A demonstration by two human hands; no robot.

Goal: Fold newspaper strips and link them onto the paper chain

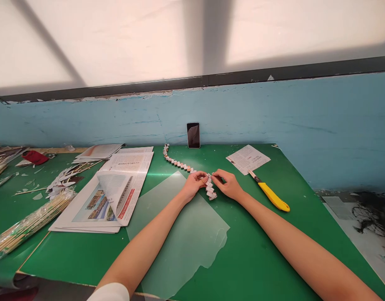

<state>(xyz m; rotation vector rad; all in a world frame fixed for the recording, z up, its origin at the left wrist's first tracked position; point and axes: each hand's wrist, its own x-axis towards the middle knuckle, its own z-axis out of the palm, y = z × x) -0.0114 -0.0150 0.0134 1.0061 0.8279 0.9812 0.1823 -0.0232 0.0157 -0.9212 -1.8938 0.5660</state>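
At the near end of a zigzag paper chain (211, 190) trailing across the tabletop (258, 259), the left hand (195, 183) and right hand (227, 184) pinch opposite edges, apparently working a link, the next move calling for steady, fine pressure.

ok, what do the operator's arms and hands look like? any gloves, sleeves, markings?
Bare, ungloved left hand and bare, ungloved right hand. No rings, watch, cables or markings that I can make out. A plain white sleeve shows on the left arm at the bottom edge; the right arm is bare as far as the picture shows.
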